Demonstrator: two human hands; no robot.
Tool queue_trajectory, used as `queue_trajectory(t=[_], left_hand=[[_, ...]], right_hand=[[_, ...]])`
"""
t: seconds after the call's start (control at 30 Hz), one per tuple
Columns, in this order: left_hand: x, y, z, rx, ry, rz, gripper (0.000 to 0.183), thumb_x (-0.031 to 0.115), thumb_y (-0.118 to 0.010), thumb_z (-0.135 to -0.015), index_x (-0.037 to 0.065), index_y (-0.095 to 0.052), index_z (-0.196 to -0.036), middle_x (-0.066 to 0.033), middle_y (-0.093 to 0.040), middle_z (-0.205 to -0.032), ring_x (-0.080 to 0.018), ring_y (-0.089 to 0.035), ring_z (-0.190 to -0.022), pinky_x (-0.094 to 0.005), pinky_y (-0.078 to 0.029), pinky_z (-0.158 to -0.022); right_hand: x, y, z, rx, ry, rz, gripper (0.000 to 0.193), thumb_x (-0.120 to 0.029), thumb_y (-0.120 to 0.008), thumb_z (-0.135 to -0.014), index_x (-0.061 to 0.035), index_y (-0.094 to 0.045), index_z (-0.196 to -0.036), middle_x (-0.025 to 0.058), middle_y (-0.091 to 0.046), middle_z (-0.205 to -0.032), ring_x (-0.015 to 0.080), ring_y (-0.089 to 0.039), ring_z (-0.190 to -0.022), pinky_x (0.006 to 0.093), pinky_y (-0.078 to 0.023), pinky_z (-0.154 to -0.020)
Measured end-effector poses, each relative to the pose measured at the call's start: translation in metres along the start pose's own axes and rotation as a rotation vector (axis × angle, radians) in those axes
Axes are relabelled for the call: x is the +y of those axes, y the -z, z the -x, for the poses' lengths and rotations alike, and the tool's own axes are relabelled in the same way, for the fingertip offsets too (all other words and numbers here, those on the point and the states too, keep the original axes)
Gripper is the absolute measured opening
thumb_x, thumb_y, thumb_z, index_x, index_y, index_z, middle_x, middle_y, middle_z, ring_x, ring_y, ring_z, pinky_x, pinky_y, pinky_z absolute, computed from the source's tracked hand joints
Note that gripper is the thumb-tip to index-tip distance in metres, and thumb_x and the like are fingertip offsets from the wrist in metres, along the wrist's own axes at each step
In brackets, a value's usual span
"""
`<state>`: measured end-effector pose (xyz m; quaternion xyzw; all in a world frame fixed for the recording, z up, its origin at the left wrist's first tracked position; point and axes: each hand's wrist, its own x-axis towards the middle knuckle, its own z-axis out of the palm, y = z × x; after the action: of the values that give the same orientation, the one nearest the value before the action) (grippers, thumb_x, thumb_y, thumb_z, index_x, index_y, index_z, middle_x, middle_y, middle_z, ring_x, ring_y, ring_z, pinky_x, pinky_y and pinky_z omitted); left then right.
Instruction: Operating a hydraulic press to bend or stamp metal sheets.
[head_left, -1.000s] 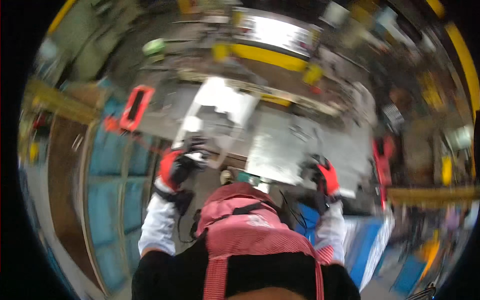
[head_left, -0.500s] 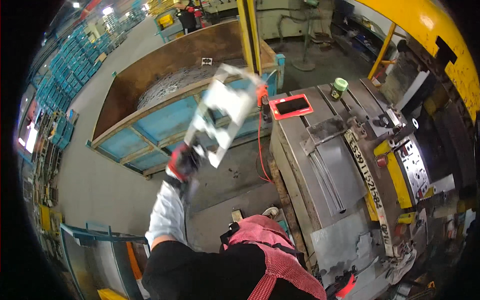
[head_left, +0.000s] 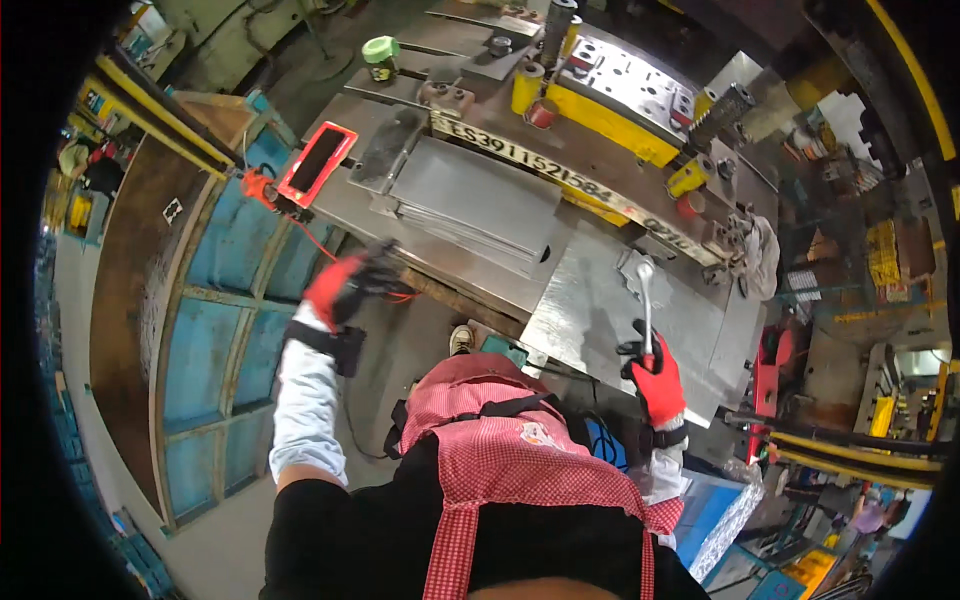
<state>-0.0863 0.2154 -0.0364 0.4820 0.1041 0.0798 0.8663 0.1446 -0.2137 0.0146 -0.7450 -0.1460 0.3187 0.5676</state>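
Note:
My left hand, in a red and black glove, is held in front of the bench's left edge. Its fingers are stretched out and nothing is in them. My right hand, gloved alike, is closed round a pale rod-shaped tool with a round head. The tool's head is over a flat metal sheet at the bench's near right side; whether it touches is unclear. To the left of that sheet lies a stack of grey metal sheets.
Beyond the stack stands a die block with yellow sides, behind a long numbered bar. A red-framed tablet and a green-lidded jar sit at the bench's far left. A large blue scrap bin stands at left.
My left hand has let go of the cut-out metal frame it held near the bin; that frame is out of sight. The view has swung right to the bench, showing my right hand with the tool.

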Motion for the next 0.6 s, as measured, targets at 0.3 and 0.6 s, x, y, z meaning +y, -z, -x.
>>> queue_trajectory(t=[0.3,0.6], left_hand=[[-0.096,-0.085,-0.047,-0.127,0.460,-0.102,0.040,0.025,-0.044,-0.091,0.004,-0.041,-0.126,-0.0127,-0.058,-0.106,-0.0188,-0.058,-0.093,-0.0319,-0.046,-0.083],[-0.088,-0.112,-0.075,-0.134,0.016,0.474,0.050,0.037,-0.040,-0.090,0.012,-0.030,-0.132,-0.0109,-0.048,-0.121,-0.0249,-0.047,-0.111,-0.0400,-0.034,-0.096]], right_hand=[[-0.002,-0.053,-0.147,-0.194,0.186,0.280,0.047,-0.017,-0.059,-0.073,-0.0070,-0.048,-0.117,0.0036,-0.055,-0.070,0.0099,-0.047,-0.063,0.0260,-0.041,-0.058],[-0.035,-0.069,-0.124,-0.181,0.118,0.161,0.050,-0.019,-0.063,-0.071,-0.0046,-0.048,-0.116,0.0058,-0.057,-0.074,0.0134,-0.054,-0.064,0.0288,-0.045,-0.061]])
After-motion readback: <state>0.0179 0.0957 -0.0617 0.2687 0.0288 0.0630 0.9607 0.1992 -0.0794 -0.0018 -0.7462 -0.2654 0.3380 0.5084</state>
